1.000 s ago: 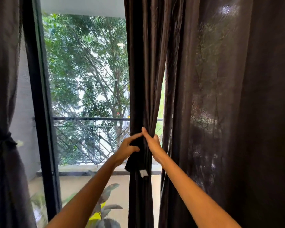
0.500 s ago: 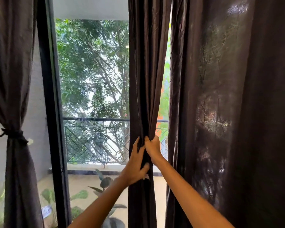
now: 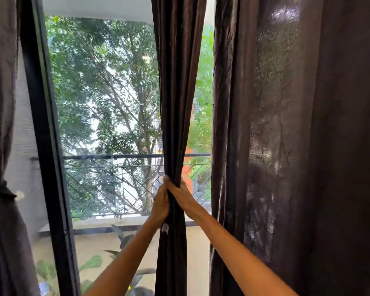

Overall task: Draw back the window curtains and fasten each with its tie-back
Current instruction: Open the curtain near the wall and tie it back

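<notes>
A dark brown middle curtain (image 3: 176,92) hangs gathered into a narrow column in front of the window. My left hand (image 3: 161,202) grips it from the left and my right hand (image 3: 183,196) grips it from the right, fingers wrapped round the bunched cloth at waist height. A small white tag (image 3: 165,227) shows just below my left hand. Whether a tie-back lies under my fingers is hidden. At the far left another curtain (image 3: 0,103) is cinched by a dark tie-back (image 3: 0,189). A wide curtain (image 3: 297,146) hangs loose on the right.
A black window frame post (image 3: 45,135) stands left of the glass. Outside are a balcony railing (image 3: 115,156), trees and potted leaves (image 3: 120,242) below. A narrow gap of daylight separates the middle and right curtains.
Both hands have closed tighter round the middle curtain, squeezing it into a narrower bunch. The view has shifted slightly, bringing the curtain closer.
</notes>
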`<state>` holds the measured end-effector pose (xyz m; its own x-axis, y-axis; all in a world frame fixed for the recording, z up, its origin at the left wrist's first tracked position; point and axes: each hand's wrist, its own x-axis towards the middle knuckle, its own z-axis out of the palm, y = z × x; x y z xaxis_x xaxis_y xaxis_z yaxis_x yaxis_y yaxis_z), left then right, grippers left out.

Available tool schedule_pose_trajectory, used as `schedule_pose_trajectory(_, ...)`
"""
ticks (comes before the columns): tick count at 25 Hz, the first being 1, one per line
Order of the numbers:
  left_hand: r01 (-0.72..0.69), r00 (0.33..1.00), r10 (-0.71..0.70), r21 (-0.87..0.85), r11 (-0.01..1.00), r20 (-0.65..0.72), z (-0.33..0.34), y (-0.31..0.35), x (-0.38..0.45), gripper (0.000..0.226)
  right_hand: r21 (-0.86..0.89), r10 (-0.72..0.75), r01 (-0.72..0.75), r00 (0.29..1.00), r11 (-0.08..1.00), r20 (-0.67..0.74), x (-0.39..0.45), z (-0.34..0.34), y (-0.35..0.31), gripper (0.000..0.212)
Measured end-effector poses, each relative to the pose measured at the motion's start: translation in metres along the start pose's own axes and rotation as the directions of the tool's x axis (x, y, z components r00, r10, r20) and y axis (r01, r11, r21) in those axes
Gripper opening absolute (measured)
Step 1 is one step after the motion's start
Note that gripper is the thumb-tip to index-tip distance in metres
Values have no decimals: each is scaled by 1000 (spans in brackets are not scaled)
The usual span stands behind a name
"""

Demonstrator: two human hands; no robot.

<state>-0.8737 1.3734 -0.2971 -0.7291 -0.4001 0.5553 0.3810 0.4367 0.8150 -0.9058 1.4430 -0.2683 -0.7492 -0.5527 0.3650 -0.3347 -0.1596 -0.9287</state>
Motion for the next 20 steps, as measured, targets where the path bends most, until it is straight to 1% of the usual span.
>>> schedule_pose_trajectory(2, -93, 995, 92, 22, 995, 28, -3, -9, 3, 27, -125, 4, 3, 998, 992, 59, 0, 1, -1, 54)
schedule_pose_trajectory(3, -106, 992, 104, 26, 994, 71, -9, -11, 7, 28, -183, 22, -11, 998, 983, 57, 1, -1, -3, 53)
schedule_pose_trajectory(4, -124, 984, 114, 71, 990, 135, -17, -11, 11, 32, -215, 37, -27, 998, 976, 42, 2, -4, -5, 48)
schedule_pose_trajectory(5, -162, 964, 123, 153, 975, 236, -26, -13, 17, 45, -251, 57, -47, 998, 967, 33, 3, -7, -7, 43)
schedule_pose_trajectory(6, -241, 920, 124, 286, 928, 372, -36, -14, 26, 59, -291, 75, -62, 997, 955, 36, 5, -12, -8, 40)
schedule_pose_trajectory(7, -305, 871, 72, 421, 854, 485, -46, -14, 34, 67, -329, 84, -62, 995, 942, 55, 6, -15, -10, 39)
schedule_pose_trajectory(8, -337, 833, -16, 529, 779, 553, -56, -11, 42, 68, -365, 92, -55, 992, 930, 86, 6, -17, -12, 41)
schedule_pose_trajectory(9, -359, 800, -76, 577, 734, 595, -62, -11, 53, 63, -403, 91, -39, 990, 914, 111, 6, -16, -15, 43)
schedule_pose_trajectory(10, -372, 781, -109, 597, 711, 615, -66, -9, 59, 55, -437, 83, -21, 989, 899, 122, 7, -14, -15, 43)
schedule_pose_trajectory(11, -363, 783, -127, 613, 701, 609, -66, -11, 64, 48, -467, 77, -21, 992, 884, 101, 7, -9, -17, 41)
schedule_pose_trajectory(13, -389, 788, -105, 623, 678, 607, -63, -8, 62, 42, -481, 30, -2, 998, 877, 51, 9, -2, -11, 45)
schedule_pose_trajectory(15, -404, 773, -115, 623, 670, 624, -58, -8, 57, 45, -449, -16, 21, 1000, 893, 15, 12, -1, -2, 48)
schedule_pose_trajectory(17, -395, 764, -120, 608, 689, 634, -59, -8, 59, 47, -410, -4, 1, 1000, 912, -7, 10, -7, 1, 42)
schedule_pose_trajectory(18, -378, 767, -125, 601, 704, 629, -60, -8, 63, 45, -373, 22, -25, 1000, 927, -13, 10, -12, 1, 40)
schedule_pose_trajectory(20, -359, 779, -123, 598, 717, 615, -61, -11, 69, 31, -327, 55, -48, 998, 944, 14, 9, -19, 4, 42)
